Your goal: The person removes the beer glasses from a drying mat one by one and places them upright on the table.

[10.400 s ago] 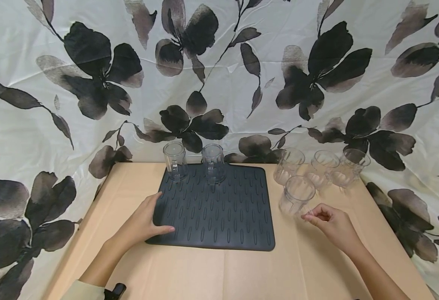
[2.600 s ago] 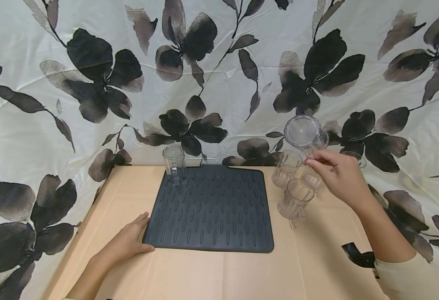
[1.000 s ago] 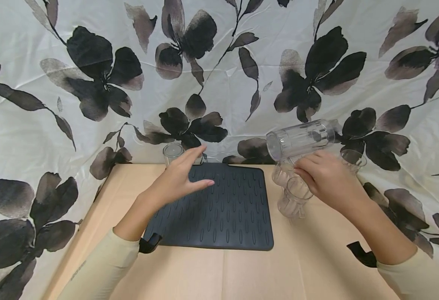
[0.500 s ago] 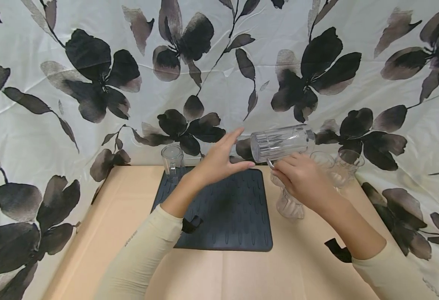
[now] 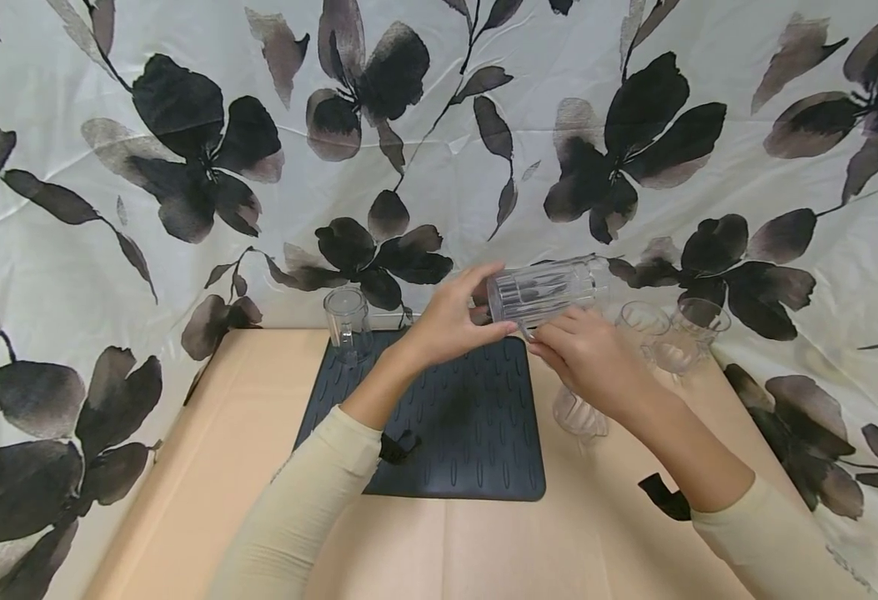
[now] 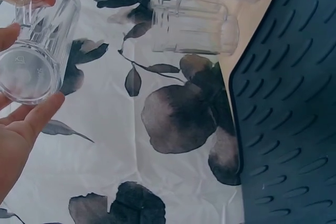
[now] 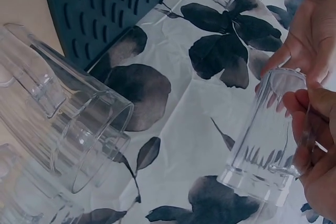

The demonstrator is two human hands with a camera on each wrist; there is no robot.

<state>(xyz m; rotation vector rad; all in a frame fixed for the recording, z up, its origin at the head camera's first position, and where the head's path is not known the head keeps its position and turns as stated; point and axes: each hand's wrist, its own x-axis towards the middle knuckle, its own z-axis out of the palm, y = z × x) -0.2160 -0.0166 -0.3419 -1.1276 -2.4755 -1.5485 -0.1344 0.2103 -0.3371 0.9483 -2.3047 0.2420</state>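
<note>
A clear glass mug (image 5: 547, 290) is held in the air on its side above the back right of the mat, its base toward the left. My right hand (image 5: 589, 354) pinches its handle. My left hand (image 5: 449, 321) grips the base, thumb on the near side and fingers behind; in the left wrist view a fingertip meets the rim of the round base (image 6: 29, 74). In the right wrist view the mug's open end points down and away from both hands. Another glass mug (image 5: 348, 321) stands upside down on the dark ribbed mat (image 5: 476, 450), at its back left corner.
Several more clear mugs stand on the wooden table (image 5: 484, 550) right of the mat, among them a front mug (image 5: 579, 414) partly behind my right hand and a back mug (image 5: 682, 342). A floral cloth (image 5: 439, 100) hangs behind the table.
Ten seconds ago two mugs stood on the mat; one stands there now. My right hand has carried the held mug left, and my left hand has risen from the mat's edge to its base.
</note>
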